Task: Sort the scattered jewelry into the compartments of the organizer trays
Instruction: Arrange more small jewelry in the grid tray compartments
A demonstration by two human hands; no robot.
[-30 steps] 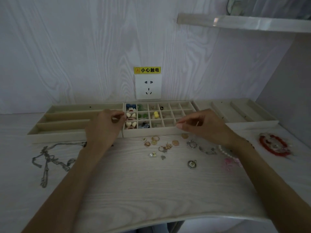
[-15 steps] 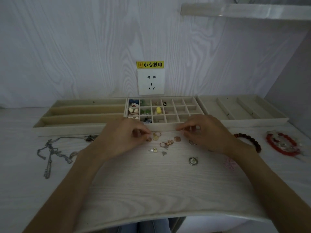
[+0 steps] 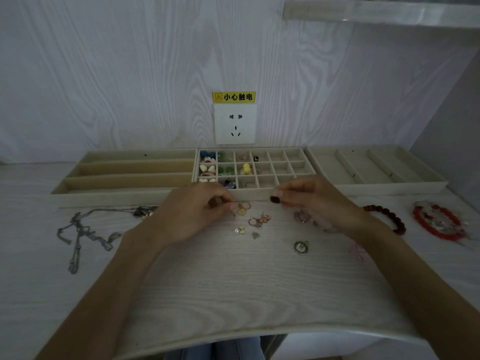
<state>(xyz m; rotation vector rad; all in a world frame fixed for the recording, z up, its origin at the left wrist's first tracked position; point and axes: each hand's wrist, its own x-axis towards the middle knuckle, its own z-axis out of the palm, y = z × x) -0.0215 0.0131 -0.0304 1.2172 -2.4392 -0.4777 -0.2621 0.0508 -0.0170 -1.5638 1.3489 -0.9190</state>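
3 beige trays sit in a row against the wall: left long-slot tray (image 3: 124, 175), middle grid tray (image 3: 275, 167) with colorful beads in its left cells, right tray (image 3: 376, 167). Left hand (image 3: 192, 214) pinches a gold ring (image 3: 242, 207) on the white table (image 3: 233, 281); right hand (image 3: 317, 201) pinches a dark bead (image 3: 274, 199) at the grid's front edge. 2 bracelets lie right, silver chains (image 3: 83, 235) left.

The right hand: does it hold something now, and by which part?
Yes. The right hand pinches a small dark piece at its fingertips, in front of the grid tray. Which part of the piece is gripped cannot be told.
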